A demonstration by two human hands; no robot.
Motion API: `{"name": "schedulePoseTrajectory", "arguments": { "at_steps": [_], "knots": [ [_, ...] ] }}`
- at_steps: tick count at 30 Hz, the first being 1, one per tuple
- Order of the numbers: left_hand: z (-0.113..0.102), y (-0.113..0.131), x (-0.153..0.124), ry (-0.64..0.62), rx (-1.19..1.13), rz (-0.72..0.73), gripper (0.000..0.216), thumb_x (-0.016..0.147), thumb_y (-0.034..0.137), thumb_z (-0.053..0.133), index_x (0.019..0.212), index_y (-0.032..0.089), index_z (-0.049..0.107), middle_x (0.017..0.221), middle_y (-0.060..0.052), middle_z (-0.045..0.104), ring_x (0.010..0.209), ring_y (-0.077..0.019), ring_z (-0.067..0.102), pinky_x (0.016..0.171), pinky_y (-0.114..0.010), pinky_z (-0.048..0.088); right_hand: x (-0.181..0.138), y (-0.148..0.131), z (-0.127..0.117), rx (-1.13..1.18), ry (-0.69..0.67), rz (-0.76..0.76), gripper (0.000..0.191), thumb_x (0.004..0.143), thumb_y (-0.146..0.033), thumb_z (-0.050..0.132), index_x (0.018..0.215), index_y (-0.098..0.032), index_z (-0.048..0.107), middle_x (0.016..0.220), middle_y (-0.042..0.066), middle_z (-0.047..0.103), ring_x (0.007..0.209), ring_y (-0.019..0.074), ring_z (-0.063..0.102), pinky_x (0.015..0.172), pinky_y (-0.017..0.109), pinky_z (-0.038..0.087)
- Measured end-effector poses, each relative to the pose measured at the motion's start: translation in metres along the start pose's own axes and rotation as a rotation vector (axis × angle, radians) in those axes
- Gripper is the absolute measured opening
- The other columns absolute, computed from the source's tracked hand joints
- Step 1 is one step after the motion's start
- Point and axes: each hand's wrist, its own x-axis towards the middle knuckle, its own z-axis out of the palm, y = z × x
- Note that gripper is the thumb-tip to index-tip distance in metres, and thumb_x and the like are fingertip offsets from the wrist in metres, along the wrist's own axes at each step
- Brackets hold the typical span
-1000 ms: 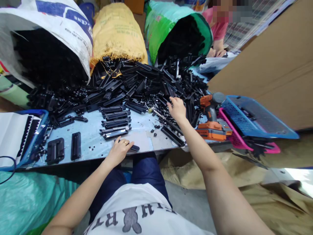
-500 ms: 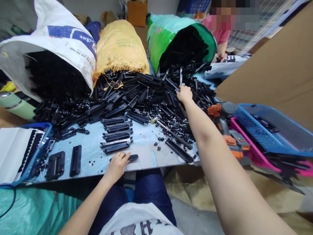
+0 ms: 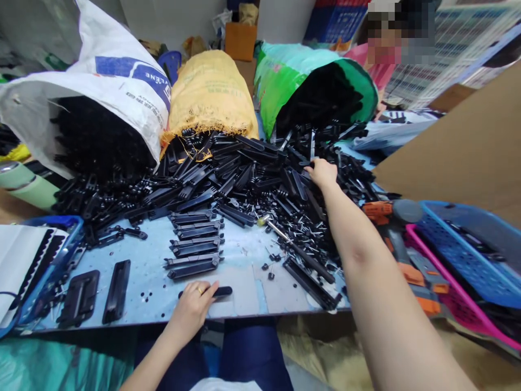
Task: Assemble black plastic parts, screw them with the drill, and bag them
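Along the rear edge of the blue-covered table (image 3: 240, 244), a white sack (image 3: 122, 82), a yellow sack (image 3: 214, 98) and a green sack (image 3: 285, 68) were positioned, with black parts (image 3: 228, 168) heaped before them. Near the front edge, a black strip (image 3: 223, 291) was gripped by the fingers of the left hand (image 3: 194, 305). Black assemblies (image 3: 197, 247) were arranged in a row just behind. The right hand (image 3: 324, 174) was placed at the heap; whether anything was gripped by its fingers could not be determined. A power drill (image 3: 398, 245) was located at the right edge.
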Motion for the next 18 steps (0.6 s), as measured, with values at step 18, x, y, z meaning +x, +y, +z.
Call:
{"name": "schedulePoseTrajectory", "arguments": {
  "at_steps": [18],
  "knots": [
    [-0.063, 0.104, -0.018, 0.366, -0.044, 0.109, 0.032, 0.091, 0.016, 0.044, 0.123, 0.016, 0.047, 0.097, -0.010, 0.066, 0.091, -0.0205, 0.062, 0.084, -0.037, 0.049, -0.433, -0.098, -0.132, 1.521, -0.422, -0.252, 0.037, 0.080, -0.056, 0.056, 0.095, -0.024, 0.065, 0.072, 0.004, 0.065, 0.058, 0.0200, 0.063, 0.055, 0.034, 0.054]
  ]
}}
